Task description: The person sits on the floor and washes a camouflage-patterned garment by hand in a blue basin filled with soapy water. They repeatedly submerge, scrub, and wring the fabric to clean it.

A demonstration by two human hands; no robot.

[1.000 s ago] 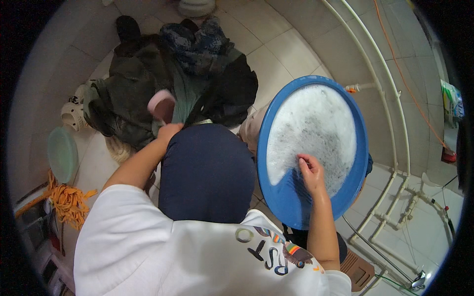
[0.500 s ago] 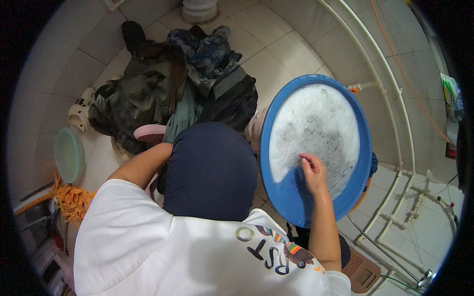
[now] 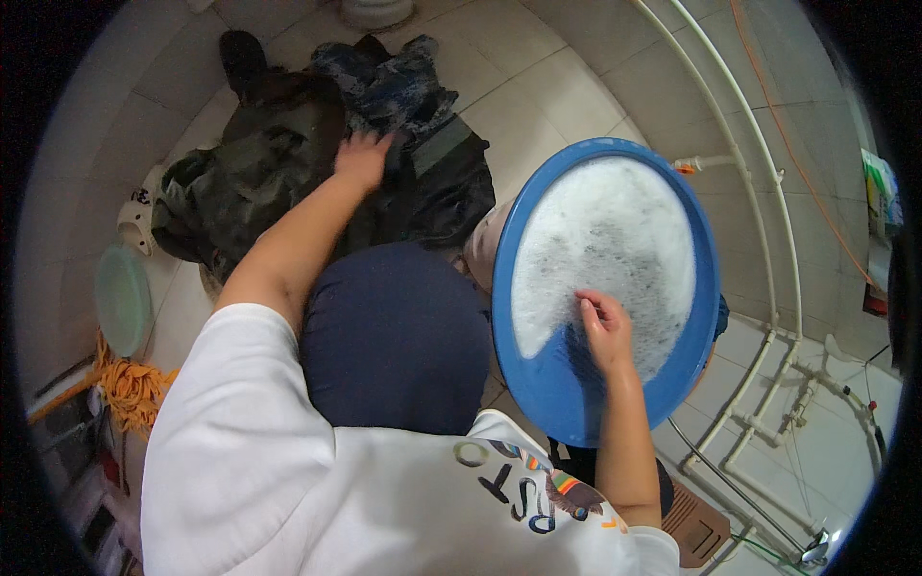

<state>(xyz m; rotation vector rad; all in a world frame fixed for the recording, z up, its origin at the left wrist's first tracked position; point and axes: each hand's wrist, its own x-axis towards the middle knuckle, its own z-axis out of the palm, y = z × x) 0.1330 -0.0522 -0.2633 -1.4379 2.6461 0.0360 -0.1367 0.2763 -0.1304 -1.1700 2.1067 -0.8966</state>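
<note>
My left hand [image 3: 363, 159] reaches over a heap of dark clothes [image 3: 259, 158] on the floor, at a blue camouflage garment [image 3: 394, 86] and a dark green one. Motion blurs its fingertips, but the thumb stands apart from the fingers and nothing shows in the hand. My right hand [image 3: 605, 331] hovers over the blue basin [image 3: 562, 394] with thumb and fingers drawn together, no object visible between them. White foam [image 3: 615, 206] covers most of the basin, and bare blue plastic shows at its near left part.
White pipes [image 3: 744, 125] run along the right wall. Left of the clothes lie a pale shoe [image 3: 136, 223], a light green basin [image 3: 123, 298] and an orange mop head [image 3: 137, 392]. A brown slotted mat or board [image 3: 693, 526] lies at the lower right.
My left hand has come forward from beside my knee, where it was hidden, onto the clothes. The pink slipper seen there is now out of sight. My right hand stays over the basin.
</note>
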